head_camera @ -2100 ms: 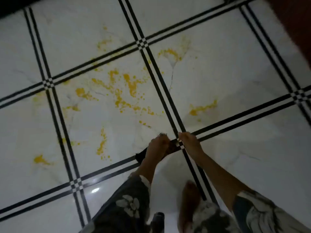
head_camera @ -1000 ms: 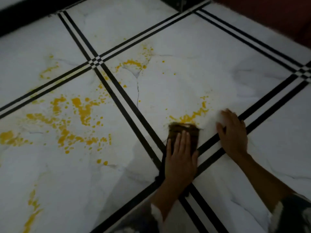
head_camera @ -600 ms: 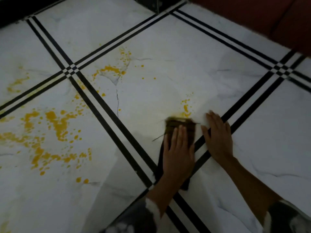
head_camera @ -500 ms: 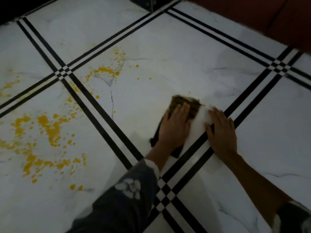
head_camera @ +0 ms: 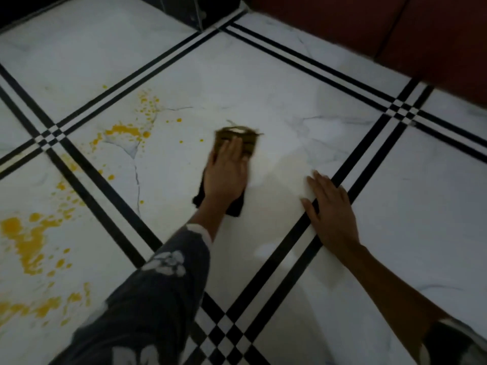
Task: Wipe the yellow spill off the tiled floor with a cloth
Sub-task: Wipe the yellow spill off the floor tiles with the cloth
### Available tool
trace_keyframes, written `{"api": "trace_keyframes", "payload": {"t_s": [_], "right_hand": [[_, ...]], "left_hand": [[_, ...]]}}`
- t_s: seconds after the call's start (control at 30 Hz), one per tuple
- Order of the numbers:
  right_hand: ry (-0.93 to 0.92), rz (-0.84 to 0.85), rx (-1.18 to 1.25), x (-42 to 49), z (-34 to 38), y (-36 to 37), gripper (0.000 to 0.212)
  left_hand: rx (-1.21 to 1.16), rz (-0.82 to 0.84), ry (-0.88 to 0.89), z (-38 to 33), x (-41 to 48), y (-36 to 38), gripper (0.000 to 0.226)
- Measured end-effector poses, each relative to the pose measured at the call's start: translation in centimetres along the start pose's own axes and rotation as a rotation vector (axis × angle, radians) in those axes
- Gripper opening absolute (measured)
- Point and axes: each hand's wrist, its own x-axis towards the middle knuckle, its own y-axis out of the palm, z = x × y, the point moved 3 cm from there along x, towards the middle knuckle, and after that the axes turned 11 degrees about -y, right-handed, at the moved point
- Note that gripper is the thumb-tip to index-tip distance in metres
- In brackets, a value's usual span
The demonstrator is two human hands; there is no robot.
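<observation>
My left hand [head_camera: 226,172] presses flat on a dark cloth [head_camera: 249,144], whose far edge is stained yellow-brown, in the middle of a white marble tile. My right hand [head_camera: 330,206] rests flat on the floor to the right, fingers spread, across the black tile lines, holding nothing. Yellow spill [head_camera: 123,131] lies left of the cloth on the same tile, with small drops toward the cloth. A larger yellow spill patch [head_camera: 26,241] covers the tile at the left edge. The floor between my hands shows no yellow.
White tiled floor [head_camera: 290,106] with double black border lines and a checkered crossing [head_camera: 224,335] near me. A dark red-brown furniture edge [head_camera: 395,30] runs along the top right. A dark object [head_camera: 200,9] stands at the top centre.
My left hand has pushed the cloth farther away over the tile; the yellow streak that lay ahead of it is gone. My right hand stayed planted on the floor.
</observation>
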Motion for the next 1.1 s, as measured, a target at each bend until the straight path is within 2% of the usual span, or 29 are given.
{"api": "trace_keyframes", "payload": {"t_s": [0.07,0.1,0.13,0.2,0.27,0.33,0.43,0.53,0.57,0.6,0.67,0.7,0.73,0.77,0.8,0.87,0.93,0.97,1.03,1.07,1.1], "right_hand": [[0.008,-0.011,-0.024,0.0,-0.1,0.0,0.058],[0.014,-0.016,-0.035,0.0,0.0,0.0,0.059],[0.020,-0.017,-0.044,0.0,0.1,-0.2,0.060],[0.022,-0.021,-0.046,0.2,0.2,-0.4,0.061],[0.012,-0.021,-0.032,0.3,0.4,-0.4,0.061],[0.004,-0.008,-0.014,0.2,0.3,-0.3,0.058],[0.018,-0.014,-0.006,0.0,0.1,-0.2,0.059],[0.124,-0.011,0.040,-0.3,1.0,-0.6,0.059],[0.126,0.003,0.045,-0.5,2.1,-0.4,0.060],[0.093,0.030,0.044,-0.5,3.8,0.1,0.060],[-0.024,0.081,0.051,-0.4,7.4,1.3,0.058],[-0.089,0.095,0.064,-0.2,9.3,2.1,0.057],[-0.151,0.108,0.086,0.0,11.3,2.9,0.056],[-0.195,0.114,0.099,0.2,12.9,3.6,0.055],[-0.225,0.119,0.106,0.4,14.3,4.2,0.055],[-0.279,0.144,0.121,0.6,16.9,5.1,0.056],[-0.342,0.143,0.134,0.7,19.2,5.9,0.059],[-0.369,0.150,0.152,0.7,20.6,6.3,0.060],[-0.411,0.178,0.175,0.7,22.9,7.0,0.063],[-0.427,0.190,0.171,0.7,23.8,7.3,0.063],[-0.435,0.201,0.160,0.7,24.2,7.6,0.061]], "left_hand": [[-0.036,0.024,-0.266,0.9,-2.7,-0.3,0.056],[-0.053,0.001,-0.322,-0.1,-5.3,-0.5,0.056],[-0.045,-0.045,-0.301,-1.8,-7.8,-0.9,0.057],[-0.052,-0.002,-0.071,-5.6,-9.8,-0.6,0.056],[-0.034,0.064,0.226,-6.3,-6.8,-0.5,0.053],[-0.061,0.058,0.305,-4.1,-3.0,-0.2,0.049],[-0.020,-0.024,0.020,2.0,-2.2,-0.5,0.051],[-0.062,-0.029,-0.314,3.9,-10.0,-2.2,0.056],[-0.062,-0.003,-0.334,3.2,-13.4,-2.7,0.055],[-0.066,0.027,-0.280,2.3,-16.5,-3.2,0.054],[-0.035,0.164,0.036,1.2,-19.6,-4.2,0.054],[-0.001,0.223,0.192,2.3,-19.2,-4.8,0.051],[0.035,0.236,0.259,4.6,-18.3,-5.4,0.049],[0.041,0.237,0.223,7.1,-17.6,-5.9,0.049],[0.035,0.214,0.094,10.3,-17.4,-6.4,0.050],[0.060,0.109,-0.281,15.2,-19.8,-7.7,0.055],[0.065,0.081,-0.498,16.0,-25.0,-8.5,0.058],[0.070,0.115,-0.476,15.5,-27.5,-9.0,0.059],[0.082,0.243,-0.175,15.2,-30.8,-9.9,0.054],[0.095,0.280,-0.023,16.5,-31.3,-10.5,0.052],[0.105,0.266,0.056,18.3,-30.9,-10.9,0.051]]}}
